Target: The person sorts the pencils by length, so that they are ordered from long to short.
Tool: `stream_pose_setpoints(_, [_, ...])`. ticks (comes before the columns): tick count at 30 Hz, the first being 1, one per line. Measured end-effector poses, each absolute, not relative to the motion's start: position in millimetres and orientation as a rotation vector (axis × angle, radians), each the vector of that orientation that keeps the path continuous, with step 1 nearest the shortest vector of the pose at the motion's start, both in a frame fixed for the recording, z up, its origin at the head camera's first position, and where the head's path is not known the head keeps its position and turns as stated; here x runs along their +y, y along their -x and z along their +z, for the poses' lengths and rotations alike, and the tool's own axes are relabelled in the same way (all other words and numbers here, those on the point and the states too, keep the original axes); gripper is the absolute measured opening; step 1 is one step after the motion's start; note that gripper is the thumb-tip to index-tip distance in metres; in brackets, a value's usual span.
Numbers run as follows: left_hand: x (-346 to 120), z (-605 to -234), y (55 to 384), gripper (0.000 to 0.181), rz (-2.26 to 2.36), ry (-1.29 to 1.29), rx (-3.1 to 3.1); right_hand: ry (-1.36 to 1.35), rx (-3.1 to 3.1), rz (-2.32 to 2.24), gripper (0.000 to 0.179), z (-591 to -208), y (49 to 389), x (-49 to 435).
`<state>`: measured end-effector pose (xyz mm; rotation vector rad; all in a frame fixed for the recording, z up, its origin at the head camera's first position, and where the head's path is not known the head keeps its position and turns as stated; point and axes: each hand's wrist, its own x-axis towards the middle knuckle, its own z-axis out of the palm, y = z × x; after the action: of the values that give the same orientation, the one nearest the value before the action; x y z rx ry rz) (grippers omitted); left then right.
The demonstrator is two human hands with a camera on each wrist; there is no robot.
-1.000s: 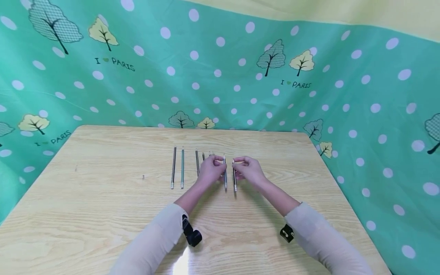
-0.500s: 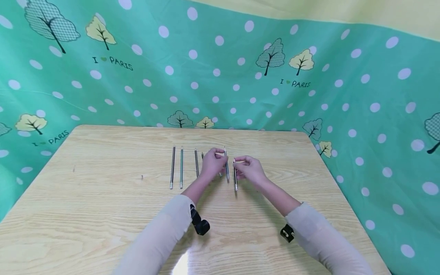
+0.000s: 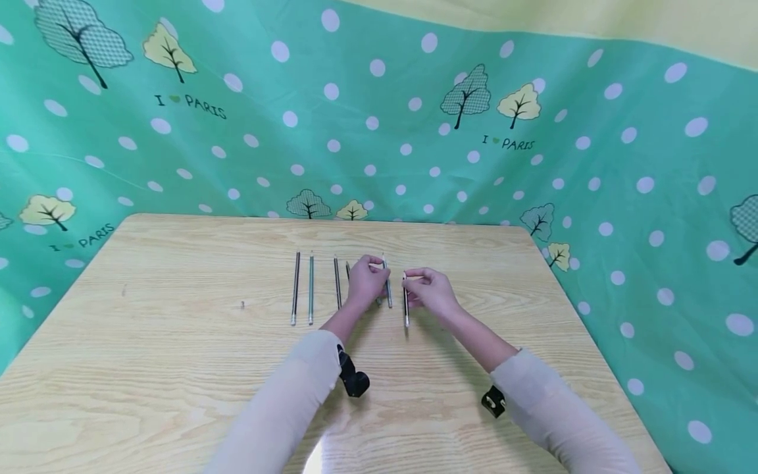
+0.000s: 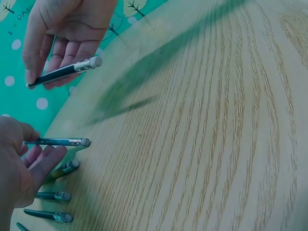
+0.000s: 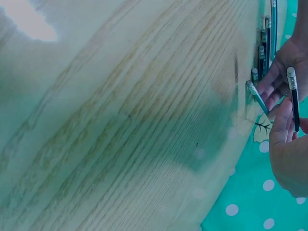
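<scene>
My left hand (image 3: 366, 282) pinches a blue pencil (image 3: 387, 289) between thumb and fingers, near the right end of a row of pencils. In the left wrist view that pencil (image 4: 60, 142) points its eraser end toward the near side. To its right, my right hand (image 3: 435, 291) holds a black pencil (image 3: 406, 304) by its upper part; the right wrist view shows its white eraser (image 5: 291, 72). This black pencil is raised above the table, its shadow below. The left hand partly covers several pencils in the row, one of them dark (image 3: 348, 268).
On the wooden table (image 3: 177, 368), a dark pencil (image 3: 295, 289), a teal pencil (image 3: 310, 289) and another dark pencil (image 3: 337, 283) lie roughly parallel. A tiny grey bit (image 3: 242, 305) lies left of them. A green dotted curtain (image 3: 367, 131) hangs behind the table.
My left hand has moved slightly away from me, carrying the blue pencil farther up the table, then a little left. The right hand with the black pencil has hardly moved.
</scene>
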<state>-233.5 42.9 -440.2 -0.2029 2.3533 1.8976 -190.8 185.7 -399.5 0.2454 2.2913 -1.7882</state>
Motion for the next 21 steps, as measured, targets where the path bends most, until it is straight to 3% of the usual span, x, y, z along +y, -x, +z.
stream_pose_setpoints(21, [50.4,-438.4,239.7,0.028,1.509,0.222,2.660,-0.261,2.290,-1.816,0.037,-397.7,190.5,187.0])
